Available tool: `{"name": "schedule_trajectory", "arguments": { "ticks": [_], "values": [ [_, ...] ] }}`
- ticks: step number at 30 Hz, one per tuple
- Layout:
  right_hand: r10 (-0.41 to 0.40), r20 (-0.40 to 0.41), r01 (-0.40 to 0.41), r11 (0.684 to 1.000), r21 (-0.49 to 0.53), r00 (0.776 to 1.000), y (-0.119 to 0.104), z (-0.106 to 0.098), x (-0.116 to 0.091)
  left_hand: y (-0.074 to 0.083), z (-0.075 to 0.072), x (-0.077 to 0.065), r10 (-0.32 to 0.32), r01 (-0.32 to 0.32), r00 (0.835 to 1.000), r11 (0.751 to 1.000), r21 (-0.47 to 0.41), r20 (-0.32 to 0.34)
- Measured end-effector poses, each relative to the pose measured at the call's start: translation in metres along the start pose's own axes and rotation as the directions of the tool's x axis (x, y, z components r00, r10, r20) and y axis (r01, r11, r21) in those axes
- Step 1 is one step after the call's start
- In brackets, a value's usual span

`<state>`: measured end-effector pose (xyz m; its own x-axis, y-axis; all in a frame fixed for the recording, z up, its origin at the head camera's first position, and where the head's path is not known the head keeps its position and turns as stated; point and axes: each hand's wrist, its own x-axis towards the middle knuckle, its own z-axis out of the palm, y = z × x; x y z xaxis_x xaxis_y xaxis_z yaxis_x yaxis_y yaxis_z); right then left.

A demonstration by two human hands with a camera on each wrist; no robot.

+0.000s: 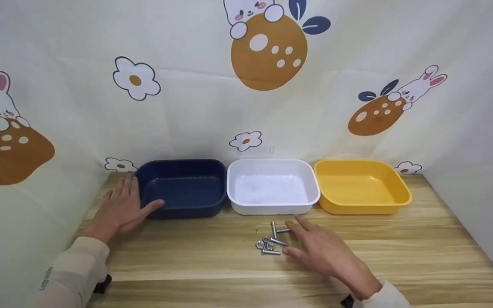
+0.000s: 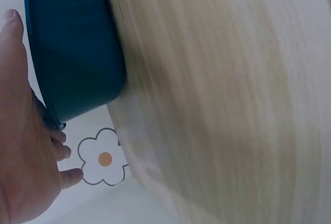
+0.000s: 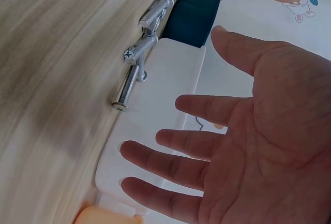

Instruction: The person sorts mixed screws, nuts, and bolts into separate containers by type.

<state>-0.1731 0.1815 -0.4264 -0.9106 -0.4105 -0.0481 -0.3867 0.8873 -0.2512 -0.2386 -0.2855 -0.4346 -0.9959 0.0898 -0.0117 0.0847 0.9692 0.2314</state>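
Note:
My left hand (image 1: 123, 209) is at the left end of a dark blue bin (image 1: 186, 212), its fingers straight along the outer side and its thumb over the front rim. In the left wrist view, the bin's wall (image 2: 77, 48) stands beside that hand. My right hand (image 1: 321, 248) is spread, palm down, just right of a small group of metal hardware, holding nothing. That group has several bolts (image 1: 274, 230), several hex nuts (image 1: 260, 244) and a tiny screw (image 1: 257, 232). The right wrist view shows bolts (image 3: 125, 88) off the fingertips; contact with them is not seen there.
A white bin (image 1: 272, 208) stands in the middle, between the blue bin and a yellow bin (image 1: 362, 208). All three line the back of the wood-grain table (image 1: 178, 265). Behind them hangs a pale sheet (image 1: 195, 107) printed with rabbits and flowers.

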Motion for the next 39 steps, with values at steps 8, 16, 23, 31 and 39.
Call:
{"name": "schedule_trajectory", "arguments": {
  "ticks": [8,16,23,31,39],
  "values": [
    [-0.007,-0.026,0.006,1.000,-0.030,1.000,0.001,0.002,0.004,-0.002,0.000,-0.003,-0.014,0.013,1.000,1.000,-0.009,-0.018],
    [-0.087,-0.112,0.080,0.995,-0.058,0.990,0.002,0.008,0.009,-0.001,-0.004,-0.003,-0.033,0.033,0.999,0.999,-0.023,0.002],
    [-0.122,-0.216,0.113,0.992,-0.057,0.969,0.003,0.009,0.013,-0.001,-0.006,0.000,-0.025,0.027,0.999,0.998,-0.062,0.043],
    [-0.033,-0.218,0.038,0.999,0.016,0.975,-0.003,0.017,0.025,-0.004,-0.004,0.001,-0.025,0.030,0.997,0.997,-0.076,0.067],
    [-0.062,-0.187,0.069,0.997,0.028,0.980,-0.007,0.023,0.031,-0.003,0.000,0.000,-0.027,0.036,0.996,0.994,-0.101,0.081]
  ]
}}
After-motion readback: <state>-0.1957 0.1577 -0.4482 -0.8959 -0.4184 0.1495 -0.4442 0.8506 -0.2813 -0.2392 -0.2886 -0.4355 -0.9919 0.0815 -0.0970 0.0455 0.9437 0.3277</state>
